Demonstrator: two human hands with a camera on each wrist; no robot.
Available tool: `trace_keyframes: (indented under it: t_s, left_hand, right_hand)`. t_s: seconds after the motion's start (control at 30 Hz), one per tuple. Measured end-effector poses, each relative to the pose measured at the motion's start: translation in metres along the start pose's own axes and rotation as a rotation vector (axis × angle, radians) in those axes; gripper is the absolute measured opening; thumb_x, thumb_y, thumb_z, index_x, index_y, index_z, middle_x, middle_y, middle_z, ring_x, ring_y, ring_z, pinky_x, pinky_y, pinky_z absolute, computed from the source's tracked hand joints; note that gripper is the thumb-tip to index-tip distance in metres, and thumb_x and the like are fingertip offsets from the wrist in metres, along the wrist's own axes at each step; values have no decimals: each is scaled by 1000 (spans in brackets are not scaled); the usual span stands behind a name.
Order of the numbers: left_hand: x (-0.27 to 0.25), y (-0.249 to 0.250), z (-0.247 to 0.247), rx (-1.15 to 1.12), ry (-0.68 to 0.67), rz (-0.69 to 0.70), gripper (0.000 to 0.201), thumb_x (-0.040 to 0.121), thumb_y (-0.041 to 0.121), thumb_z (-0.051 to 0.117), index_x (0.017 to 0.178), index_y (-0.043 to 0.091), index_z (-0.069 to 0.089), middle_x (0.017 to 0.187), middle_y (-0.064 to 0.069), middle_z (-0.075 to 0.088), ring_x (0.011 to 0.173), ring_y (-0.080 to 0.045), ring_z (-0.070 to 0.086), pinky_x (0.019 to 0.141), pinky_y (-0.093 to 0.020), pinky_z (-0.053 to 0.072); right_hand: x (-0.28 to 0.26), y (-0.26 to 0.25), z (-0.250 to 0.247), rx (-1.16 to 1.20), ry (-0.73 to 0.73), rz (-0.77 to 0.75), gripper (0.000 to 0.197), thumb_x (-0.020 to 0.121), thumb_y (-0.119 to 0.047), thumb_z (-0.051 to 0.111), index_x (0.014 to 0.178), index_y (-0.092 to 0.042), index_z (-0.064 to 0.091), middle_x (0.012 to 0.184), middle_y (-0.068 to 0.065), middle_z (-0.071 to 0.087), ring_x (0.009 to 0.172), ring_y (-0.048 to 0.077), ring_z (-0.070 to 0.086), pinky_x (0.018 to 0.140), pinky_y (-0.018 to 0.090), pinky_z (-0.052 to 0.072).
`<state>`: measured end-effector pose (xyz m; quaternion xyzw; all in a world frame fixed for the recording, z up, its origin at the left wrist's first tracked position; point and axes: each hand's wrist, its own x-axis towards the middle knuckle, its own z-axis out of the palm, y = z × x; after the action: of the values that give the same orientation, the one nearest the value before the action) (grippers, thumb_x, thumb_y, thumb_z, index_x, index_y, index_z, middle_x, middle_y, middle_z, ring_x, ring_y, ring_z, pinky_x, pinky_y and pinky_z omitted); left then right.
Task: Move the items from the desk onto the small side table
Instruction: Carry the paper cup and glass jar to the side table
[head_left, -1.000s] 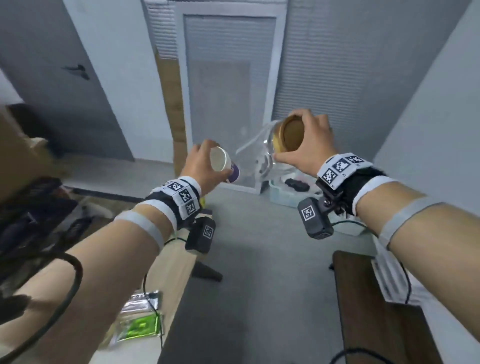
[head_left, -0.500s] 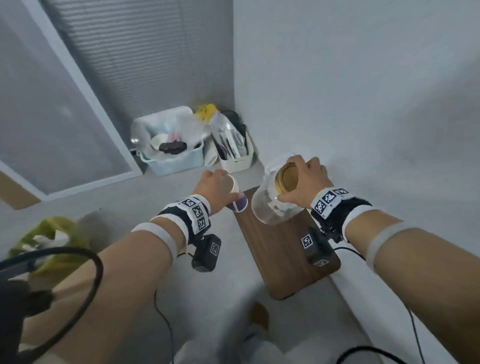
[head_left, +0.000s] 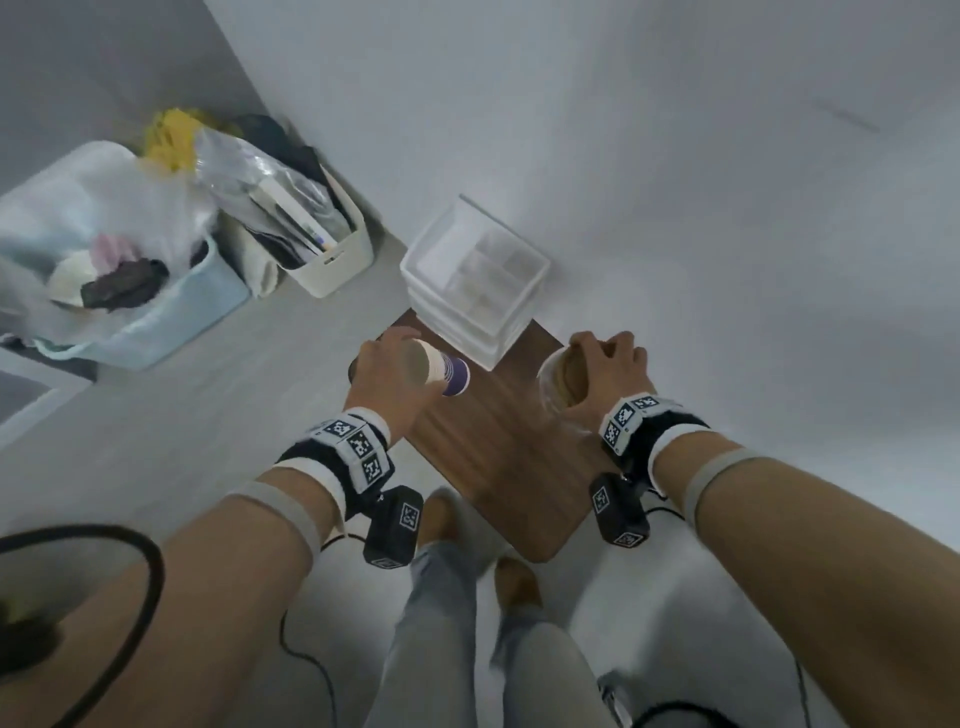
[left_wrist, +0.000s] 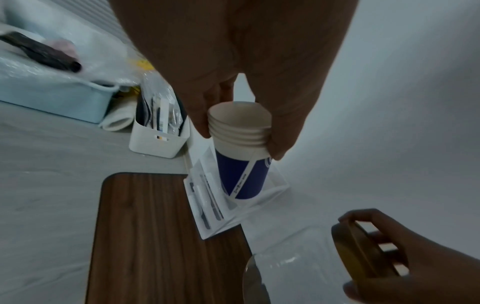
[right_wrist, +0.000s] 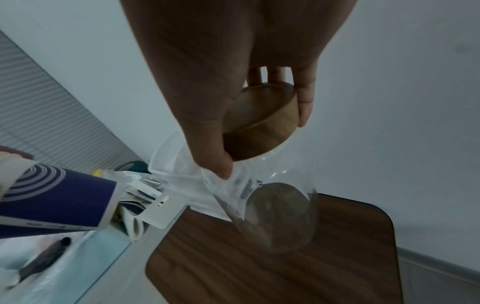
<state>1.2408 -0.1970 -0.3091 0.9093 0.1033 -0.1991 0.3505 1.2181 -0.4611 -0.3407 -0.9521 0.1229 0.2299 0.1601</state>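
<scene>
My left hand grips a stack of paper cups with a purple lowest cup, tilted on its side over the far left corner of the dark wooden side table. In the left wrist view my left hand pinches the cups near their rims. My right hand grips the wooden lid of a clear glass jar, which hangs tilted over the table's right side. I cannot tell whether the jar touches the top. A stack of white trays sits on the table's far end.
On the floor beyond the table stand a light blue bin lined with plastic and a white basket of papers. A white wall runs along the table's right side. My legs and feet are at the table's near end.
The view has swung from the door down onto the side table. Both hands have come lower and nearer to the tabletop with the cups and the jar. The white trays have come into view.
</scene>
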Motion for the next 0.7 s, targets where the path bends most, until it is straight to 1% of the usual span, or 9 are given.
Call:
trace_keyframes:
  t_s: [0.07,0.13,0.17,0.23,0.3,0.37,0.43,0.53,0.7]
  left_hand:
    - [33,-8,18,25,-31,35,67,71,25,78,130,32,48,114,-1,44,111,-28,57,98,-46,51]
    - [62,-17,35,26,-79,102,69,72,26,79,133,31,46,122,-1,44,115,-24,54,102,-42,48]
    - [77,-21,44,26,-96,134,70,73,26,79,134,32,45,126,-2,44,115,-21,53,102,-38,47]
    - [100,-25,59,41,-112,187,69,75,27,79,135,34,45,130,0,44,110,-14,50,94,-27,42]
    - [117,-25,74,38,-150,227,69,75,27,80,135,36,46,130,2,44,108,-11,48,91,-23,37]
    - [135,-25,91,29,-214,264,71,74,27,82,135,36,46,129,0,44,109,-14,50,92,-22,38]
    - [144,-22,101,47,-262,298,72,73,28,82,135,35,46,128,0,43,108,-16,51,93,-23,39]
    - [154,-23,117,82,-291,325,71,73,28,82,134,35,45,128,-1,43,107,-16,51,92,-23,39]
    - [156,-33,141,87,-326,283,71,72,29,82,132,34,46,126,1,43,105,-17,53,89,-24,43]
  right_hand:
    - [36,4,20,-17,15,16,88,59,-59,76,130,-43,27,130,9,24,120,36,33,86,51,52]
    - [69,6,39,-36,20,20,87,62,-56,76,133,-43,28,132,9,23,121,37,33,89,52,51]
    - [85,7,48,-45,19,18,87,63,-55,75,134,-42,28,133,9,24,122,37,32,89,52,51]
    - [115,9,62,-59,24,14,87,64,-52,76,135,-41,28,135,10,24,123,37,32,88,51,51]
    - [139,12,73,-73,29,15,87,65,-48,77,136,-41,27,136,10,26,122,38,33,86,51,51]
    - [163,15,85,-66,39,19,86,66,-46,77,136,-39,28,137,11,26,122,38,33,85,51,52]
    - [175,16,92,-50,57,13,83,68,-47,75,137,-37,30,137,11,27,122,38,33,84,51,52]
    - [189,19,100,-17,70,10,85,68,-53,73,140,-37,30,139,11,26,123,38,31,86,52,51]
    - [203,22,114,33,64,-19,90,66,-56,72,142,-37,29,143,12,26,127,40,30,91,54,50]
